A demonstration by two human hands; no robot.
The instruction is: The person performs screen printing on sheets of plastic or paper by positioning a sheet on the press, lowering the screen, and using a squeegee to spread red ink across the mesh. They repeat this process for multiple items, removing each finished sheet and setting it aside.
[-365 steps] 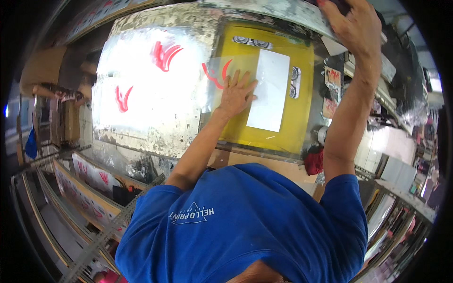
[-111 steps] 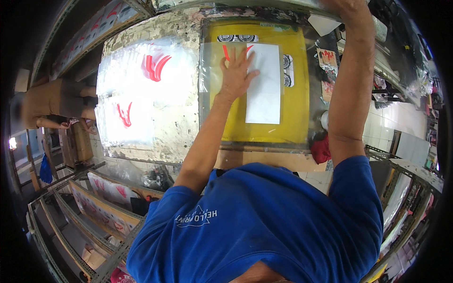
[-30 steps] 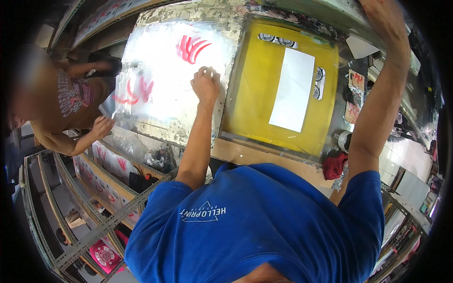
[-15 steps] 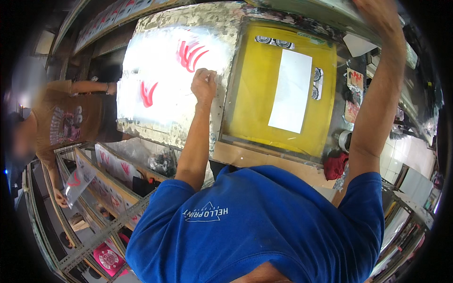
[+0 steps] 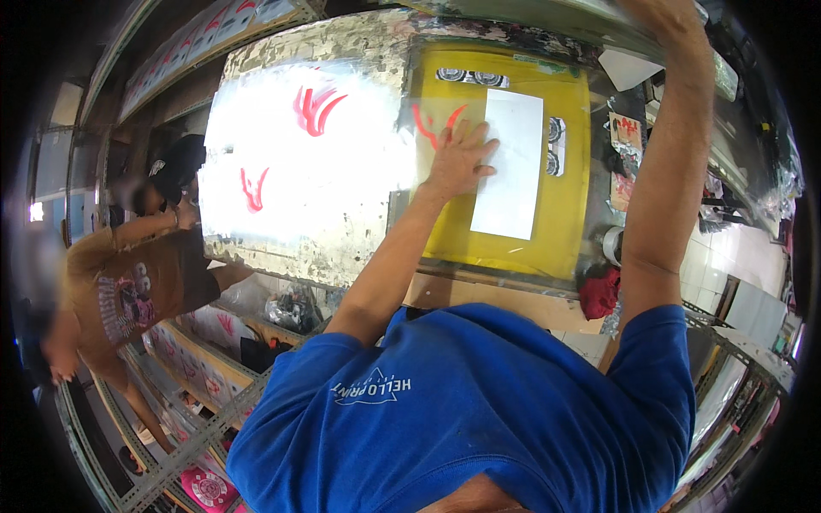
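My left hand (image 5: 463, 160) lies spread over the left part of a yellow framed screen (image 5: 560, 256), fingers apart. Red curved strokes (image 5: 425, 125) show on the yellow just beside its fingers, apparently on a clear sheet whose edges I cannot make out. The fingertips touch or hover at the left edge of a white paper strip (image 5: 517, 154) on the screen. Up at the top right, my right hand (image 5: 671, 15) is at a long frame edge; its fingers are cut off by the picture's rim. Left of the screen, a glaring white surface (image 5: 299, 171) bears red strokes (image 5: 318, 113).
Two black-and-white printed strips (image 5: 472, 78) lie on the screen. A dark red cloth (image 5: 599, 293) and a tape roll (image 5: 613, 245) sit at its right. On the left, a co-worker in a brown shirt (image 5: 141, 286) stands by metal racks (image 5: 192, 440) of printed sheets.
My left hand has moved right from the white surface onto the yellow screen and spread its fingers. Red strokes now show there. The co-worker has bent and shifted arms.
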